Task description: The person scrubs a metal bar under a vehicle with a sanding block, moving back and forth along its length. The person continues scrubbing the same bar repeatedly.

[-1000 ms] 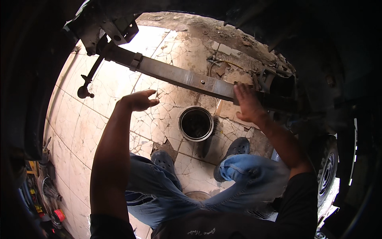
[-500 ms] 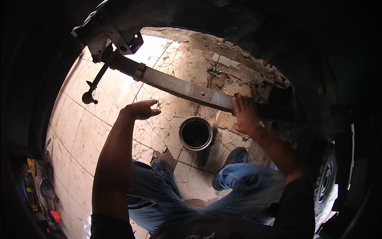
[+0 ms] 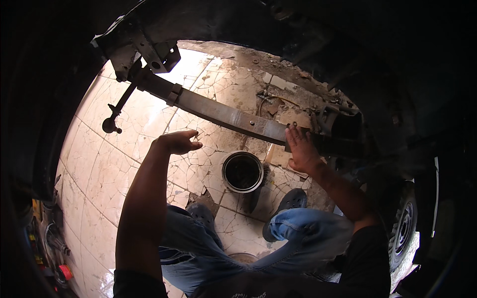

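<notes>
— How does the metal bar [image 3: 226, 114] look?

— Long, flat and gently bowed; it is grey and worn along its lit stretch, brownish around a small round bolt head [image 3: 252, 122] near the middle; a clip [image 3: 174, 95] wraps it toward the left end; the whole thing runs aslant above the cracked tile floor [image 3: 99, 144], from upper left down to the right.

— And the hands?

— The right hand [image 3: 303, 150] lies over the bar's right part, fingers stretched out rather than wrapped round it; the left hand [image 3: 179, 142] hangs apart from the bar, on the person's side of it, thumb and fingers parted and holding nothing.

— What blocks the view?

— The right hand hides some of the bar; past it, the right end sinks into shadow, so I can't tell how it is fixed; a dark bracket [image 3: 166, 59] crowds the left end, and a rod [image 3: 125, 96] with a ball-shaped tip slants down beside it.

— Anything else around?

— A round can [image 3: 242, 190], dark inside, stands on the floor between the bar and the person's shoes [image 3: 292, 201]; a wheel [image 3: 403, 227] shows at far right.
</notes>
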Demonstrator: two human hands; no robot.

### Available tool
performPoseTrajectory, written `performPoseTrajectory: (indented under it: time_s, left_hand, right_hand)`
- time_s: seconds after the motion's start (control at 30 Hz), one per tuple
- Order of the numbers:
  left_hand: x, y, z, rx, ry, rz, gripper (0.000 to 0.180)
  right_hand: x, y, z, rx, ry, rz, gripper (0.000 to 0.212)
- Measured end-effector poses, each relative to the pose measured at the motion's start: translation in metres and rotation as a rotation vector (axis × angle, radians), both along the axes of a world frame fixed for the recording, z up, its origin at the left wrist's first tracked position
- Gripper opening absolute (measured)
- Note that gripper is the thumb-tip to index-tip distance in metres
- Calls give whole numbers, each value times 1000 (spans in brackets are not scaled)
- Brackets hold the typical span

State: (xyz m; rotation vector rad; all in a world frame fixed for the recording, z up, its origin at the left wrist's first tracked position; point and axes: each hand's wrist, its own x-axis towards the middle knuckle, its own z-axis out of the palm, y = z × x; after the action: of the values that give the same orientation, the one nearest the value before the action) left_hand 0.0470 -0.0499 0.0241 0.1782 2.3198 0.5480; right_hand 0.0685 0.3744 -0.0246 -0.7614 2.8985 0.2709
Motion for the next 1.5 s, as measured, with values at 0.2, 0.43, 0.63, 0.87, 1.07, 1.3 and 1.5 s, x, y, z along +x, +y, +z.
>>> performPoseTrajectory:
  time_s: [0.2, 0.43, 0.63, 0.87, 1.07, 1.3, 1.5]
  left_hand:
    - [2, -10, -9, -20, 11, -6, 72]
    - [0, 0, -2, -24, 3, -11, 73]
    - [-3, 7, -1, -14, -18, 3, 74]
    - [-3, 3, -9, -16, -5, -29, 75]
    - [-5, 5, -13, -6, 0, -12, 72]
    - [-5, 7, -8, -16, -1, -21, 74]
    - [-5, -1, -11, -10, -2, -1, 74]
  right_hand:
    - [13, -12, -5, -107, 21, -18, 95]
    - [1, 18, 3, 9, 72, -85, 97]
    - [5, 35, -5, -116, 155, -13, 93]
    - [21, 6, 6, -106, 71, -3, 86]
    - [4, 22, -6, -57, 156, -15, 89]
    - [4, 22, 1, -86, 59, -49, 88]
    - [18, -4, 15, -68, -35, -87, 88]
